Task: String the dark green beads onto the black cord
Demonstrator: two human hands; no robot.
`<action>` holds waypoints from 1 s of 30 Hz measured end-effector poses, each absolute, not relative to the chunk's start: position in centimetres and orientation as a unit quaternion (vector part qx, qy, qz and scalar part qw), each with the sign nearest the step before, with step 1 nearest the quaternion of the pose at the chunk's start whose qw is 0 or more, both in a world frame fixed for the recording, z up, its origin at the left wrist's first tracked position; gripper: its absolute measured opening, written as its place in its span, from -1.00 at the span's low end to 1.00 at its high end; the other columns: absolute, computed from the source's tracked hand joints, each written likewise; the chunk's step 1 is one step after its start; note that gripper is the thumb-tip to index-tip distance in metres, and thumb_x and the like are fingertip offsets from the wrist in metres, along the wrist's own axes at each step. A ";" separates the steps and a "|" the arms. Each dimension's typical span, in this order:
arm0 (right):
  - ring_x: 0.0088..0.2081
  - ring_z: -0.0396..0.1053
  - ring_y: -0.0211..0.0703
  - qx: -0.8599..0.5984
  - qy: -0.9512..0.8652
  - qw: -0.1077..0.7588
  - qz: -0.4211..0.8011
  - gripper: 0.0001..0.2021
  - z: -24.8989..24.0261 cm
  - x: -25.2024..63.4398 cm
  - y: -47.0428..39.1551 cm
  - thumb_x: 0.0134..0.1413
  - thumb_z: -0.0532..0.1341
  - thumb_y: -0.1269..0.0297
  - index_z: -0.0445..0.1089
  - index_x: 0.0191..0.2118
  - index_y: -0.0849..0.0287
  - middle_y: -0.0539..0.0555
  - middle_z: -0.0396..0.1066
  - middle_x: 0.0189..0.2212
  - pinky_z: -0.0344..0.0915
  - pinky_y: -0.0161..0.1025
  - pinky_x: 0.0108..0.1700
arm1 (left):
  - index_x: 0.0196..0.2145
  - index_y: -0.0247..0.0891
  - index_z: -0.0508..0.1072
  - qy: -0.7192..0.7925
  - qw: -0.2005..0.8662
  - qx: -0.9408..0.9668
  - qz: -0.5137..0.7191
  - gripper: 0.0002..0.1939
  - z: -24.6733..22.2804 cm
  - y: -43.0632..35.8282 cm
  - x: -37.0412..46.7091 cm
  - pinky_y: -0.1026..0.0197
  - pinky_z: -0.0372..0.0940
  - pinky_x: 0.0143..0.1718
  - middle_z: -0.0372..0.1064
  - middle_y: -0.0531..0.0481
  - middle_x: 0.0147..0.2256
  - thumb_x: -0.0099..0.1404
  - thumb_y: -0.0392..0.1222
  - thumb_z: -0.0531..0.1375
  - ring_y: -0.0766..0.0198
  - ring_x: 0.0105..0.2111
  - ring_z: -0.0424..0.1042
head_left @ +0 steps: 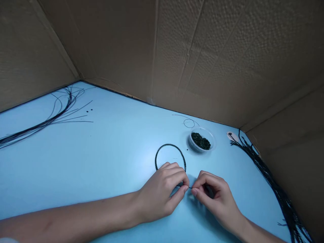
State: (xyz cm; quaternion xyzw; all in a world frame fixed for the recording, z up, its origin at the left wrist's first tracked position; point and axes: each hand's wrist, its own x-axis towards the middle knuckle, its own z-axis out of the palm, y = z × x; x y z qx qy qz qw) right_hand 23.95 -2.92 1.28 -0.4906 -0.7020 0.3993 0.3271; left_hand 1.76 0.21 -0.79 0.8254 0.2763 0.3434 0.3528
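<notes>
My left hand (pixel 167 187) pinches a thin dark cord between thumb and forefinger. A short stretch of that cord (pixel 190 187) spans the small gap to my right hand (pixel 212 194), whose thumb and forefinger are closed on it too. Just beyond my left hand a loop of small dark beads (pixel 170 144) lies on the blue tabletop, its near part hidden behind the fingers. Whether the pinched cord belongs to this loop is hard to see. A clear round tub (pixel 193 146) holding dark beads (pixel 200 140) stands farther back.
On the left lies a bundle of thin black cords (pixel 48 121), with two dark specks (pixel 89 110) beside it. Many beaded black strands (pixel 273 184) run down the right edge near a white disc (pixel 232 136). Behind the tub curls a loose thread (pixel 189 123). Cardboard walls (pixel 121 47) enclose the table (pixel 113 152).
</notes>
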 end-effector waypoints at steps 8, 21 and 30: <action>-0.27 0.38 0.00 -0.524 -0.827 0.193 0.064 -0.84 6.0 27.8 3.1 0.39 0.22 0.27 0.51 -0.25 0.12 0.12 0.41 -0.33 0.27 -0.13 -0.25 | -0.27 -0.23 0.41 0.300 0.359 0.801 0.375 -0.87 -1.1 0.3 1.8 0.08 0.30 -0.14 0.49 -0.03 -0.32 0.42 -0.39 0.11 0.15 -0.28 0.42; -0.18 0.48 0.03 -0.574 -0.810 -0.111 -0.045 -0.77 6.6 26.9 13.0 0.21 0.24 0.51 0.69 -0.25 0.23 0.25 0.51 -0.18 0.12 -0.20 -0.33 | -0.28 -0.24 0.47 0.304 0.343 0.806 0.375 -0.89 -1.5 0.3 1.8 0.07 0.35 -0.08 0.53 -0.03 -0.30 0.37 -0.40 0.19 0.15 -0.24 0.49; -0.24 0.48 -0.07 -0.553 -0.827 -0.094 -0.043 -0.81 5.9 27.2 12.9 0.19 0.26 0.50 0.64 -0.27 0.17 0.17 0.52 -0.19 0.02 -0.21 -0.38 | -0.29 -0.25 0.47 0.306 0.355 0.798 0.379 -0.89 -1.5 0.4 1.9 0.08 0.33 -0.10 0.51 -0.02 -0.33 0.37 -0.40 0.18 0.16 -0.26 0.47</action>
